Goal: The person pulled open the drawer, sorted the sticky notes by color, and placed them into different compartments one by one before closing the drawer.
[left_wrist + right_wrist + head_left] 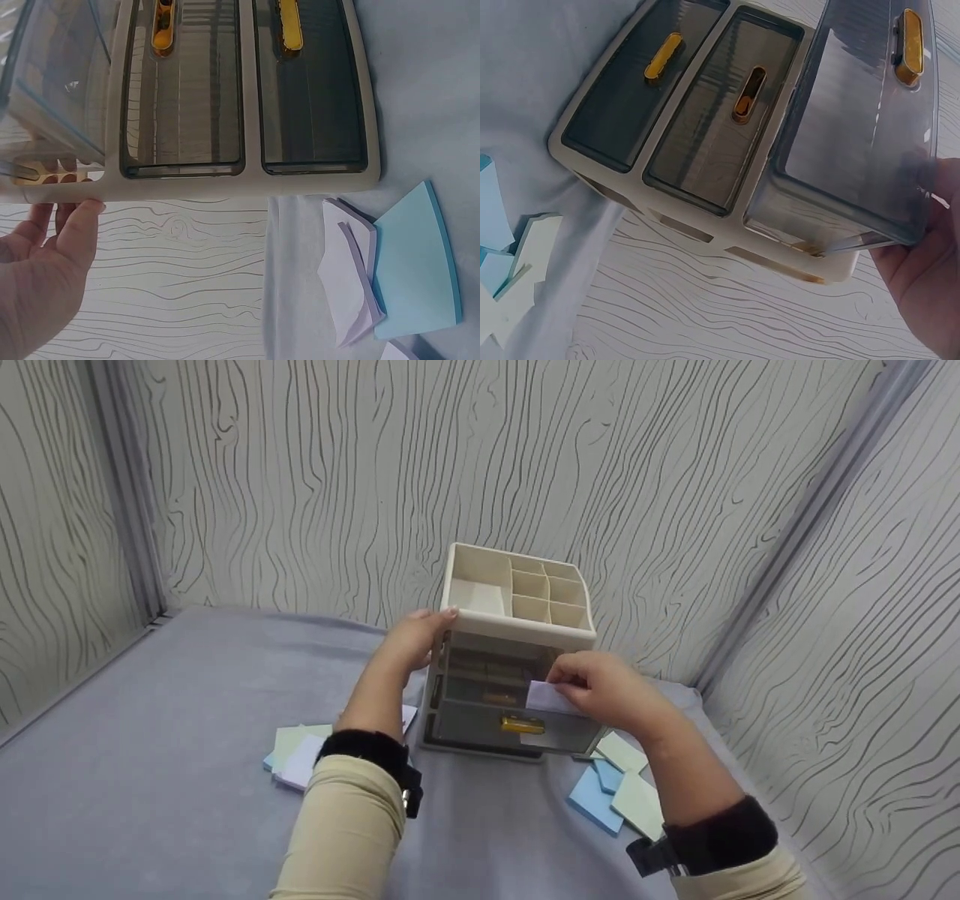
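With the thumb and fingers of my right hand (607, 686) I pinch a small, flat, lilac paper piece (553, 697) at the front of a clear grey plastic drawer (465, 727), its short gold-coloured handle (523, 724) facing me. Whether the paper touches the drawer I can't tell. The drawer is the top one of a cream plastic organizer (517, 624) with a divided tray on its roof, standing toward the far edge of the grey cloth-covered counter (187, 810). It juts well out from the frame, which I think is what lets my fingers come at it from above.

My left hand (412, 641) grips the organizer's upper left side, thumb up by the rim, probably to keep the frame from tipping or sliding (a light plastic box, by its look). The smoky middle drawer (705, 150) and bottom drawer (604, 127) are closed.

Loose green, lilac and blue papers (302, 761) lie left of the organizer, well in from the counter's left edge; blue and pale green papers (596, 801) lie toward its right edge. Both piles seem placed for an easy reach from either side.
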